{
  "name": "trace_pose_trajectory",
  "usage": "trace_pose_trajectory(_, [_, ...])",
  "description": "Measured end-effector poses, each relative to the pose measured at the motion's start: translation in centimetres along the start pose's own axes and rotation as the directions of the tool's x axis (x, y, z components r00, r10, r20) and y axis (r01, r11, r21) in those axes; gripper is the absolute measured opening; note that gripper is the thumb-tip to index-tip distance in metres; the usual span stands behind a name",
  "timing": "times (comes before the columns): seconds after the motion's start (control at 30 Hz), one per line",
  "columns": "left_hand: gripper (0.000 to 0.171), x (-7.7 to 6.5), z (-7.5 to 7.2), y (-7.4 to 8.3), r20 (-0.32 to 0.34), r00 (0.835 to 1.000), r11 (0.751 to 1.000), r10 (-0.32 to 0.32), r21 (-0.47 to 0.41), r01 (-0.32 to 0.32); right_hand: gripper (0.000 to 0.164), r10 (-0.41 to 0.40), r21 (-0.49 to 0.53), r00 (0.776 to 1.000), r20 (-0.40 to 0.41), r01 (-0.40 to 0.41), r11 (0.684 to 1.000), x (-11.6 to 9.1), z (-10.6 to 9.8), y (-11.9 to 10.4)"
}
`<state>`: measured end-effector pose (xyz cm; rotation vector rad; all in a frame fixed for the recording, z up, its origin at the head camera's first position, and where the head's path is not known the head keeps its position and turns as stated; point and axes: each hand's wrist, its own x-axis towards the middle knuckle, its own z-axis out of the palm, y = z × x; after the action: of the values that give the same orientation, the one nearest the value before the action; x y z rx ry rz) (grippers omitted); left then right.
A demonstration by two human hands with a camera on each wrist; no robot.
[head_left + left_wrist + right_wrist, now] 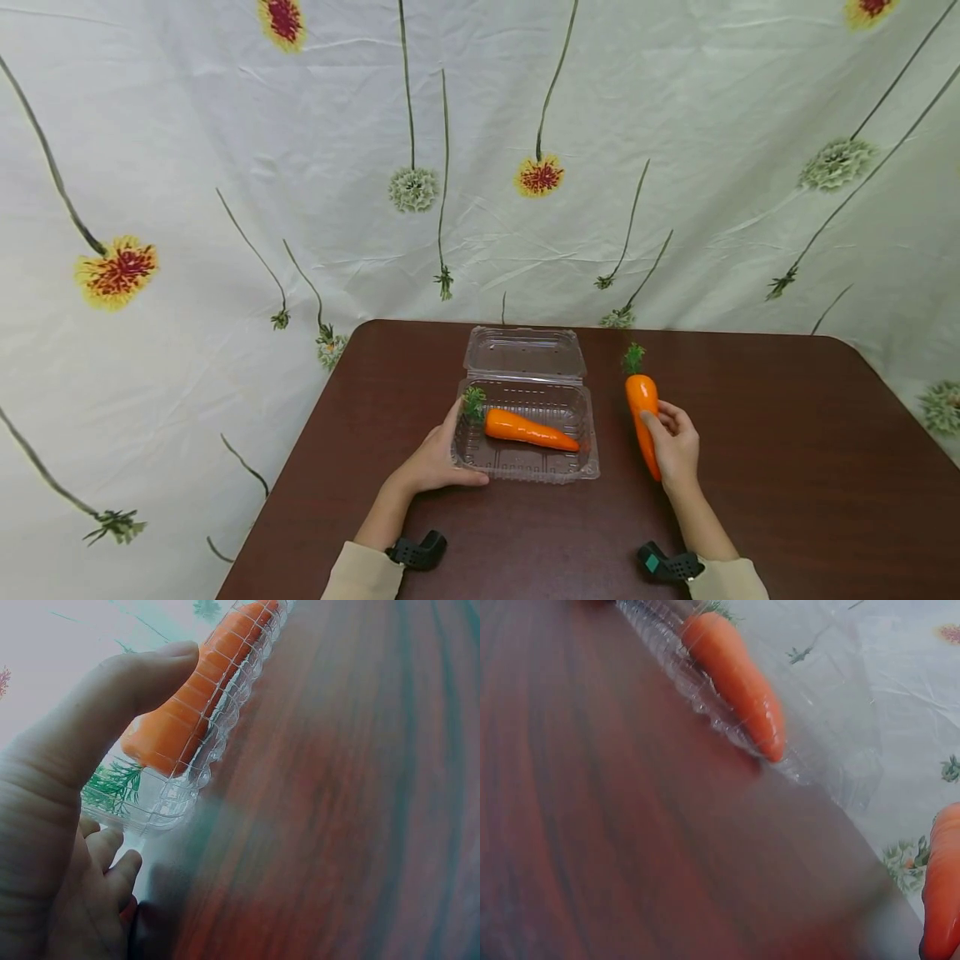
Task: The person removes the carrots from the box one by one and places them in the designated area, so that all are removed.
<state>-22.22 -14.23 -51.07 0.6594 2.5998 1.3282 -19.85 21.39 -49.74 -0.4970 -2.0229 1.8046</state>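
A clear plastic clamshell box sits on the table with its hinged lid folded back. Inside lies an orange carrot, its green leafy top toward the left wall and its tip toward the right. My left hand grips the box at its near left corner; in the left wrist view the thumb lies across the front wall. To the right of the box, my right hand pinches a second carrot, leafy top pointing away. Only part of that carrot shows in the right wrist view.
The dark brown table has rounded far corners. Behind it hangs a pale cloth printed with flowers. A black band is on the left wrist and another band on the right.
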Motion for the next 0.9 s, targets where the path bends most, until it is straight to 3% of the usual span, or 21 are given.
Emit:
trace_pose_trajectory(0.5, [0.129,0.1,0.1,-0.1,-0.005,1.0,1.0,-0.009,0.003,0.009,0.039,-0.053,-0.217,0.999,-0.01,0.05,0.975,-0.1,-0.2,1.0])
trace_pose_trajectory(0.9, [0.128,0.0,0.1,-0.1,-0.008,1.0,1.0,-0.003,-0.009,0.003,0.041,-0.185,-0.442,0.983,0.009,0.17,0.881,-0.2,-0.1,1.7])
